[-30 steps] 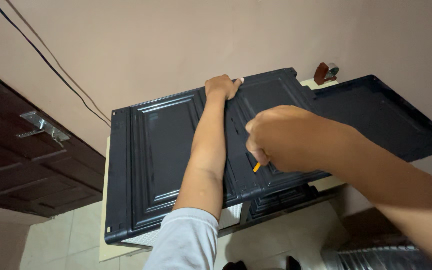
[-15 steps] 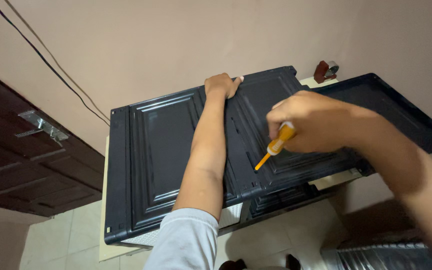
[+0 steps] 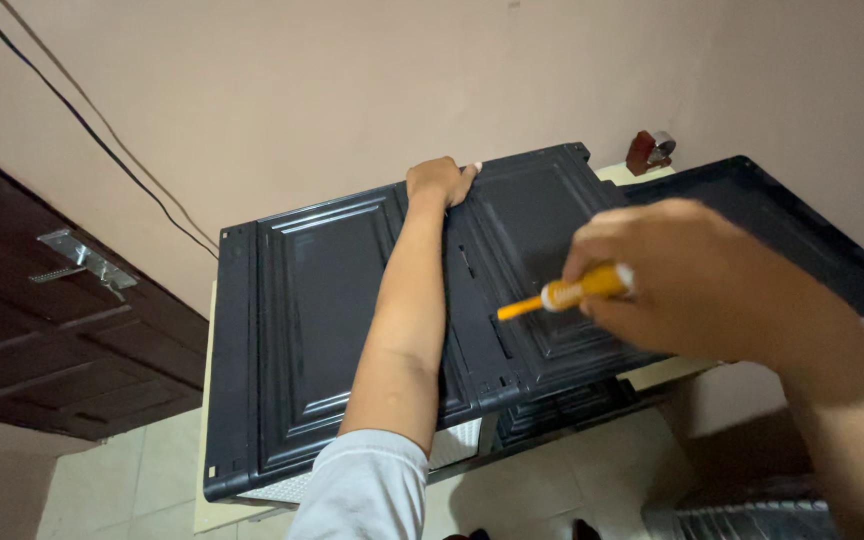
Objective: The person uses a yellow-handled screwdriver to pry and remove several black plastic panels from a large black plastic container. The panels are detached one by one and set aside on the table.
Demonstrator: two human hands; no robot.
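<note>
Black moulded door panel (image 3: 352,330) lying flat on a pale worktop (image 3: 207,400), overhanging its edges, with a second black panel (image 3: 792,240) touching its far right corner. Left hand (image 3: 439,182) stretched across the door panel, fingers curled over its far edge, gripping it and pinning it down. Right hand (image 3: 692,280) closed around a yellow-handled screwdriver (image 3: 567,293), hovering just above the right half of the door panel, tip aimed at the narrow slots near the panel's centre rib; blurred, so exact contact impossible to tell. Likely risks: tip slipping off a small fastener and scoring the glossy black surface, or skidding toward the left forearm lying right beside the slots; panel rocking or sliding off the worktop under sideways push, given the overhang and only one hand bracing. Beyond the door panel, a plain beige wall (image 3: 352,90) with a thin dark cable (image 3: 82,120) running across it; a red tape dispenser (image 3: 649,151) near the panel's far right corner; a dark wooden cabinet (image 3: 42,340) with a metal bracket (image 3: 82,260) to the panel's left; pale tiled floor (image 3: 102,480) below it.
</note>
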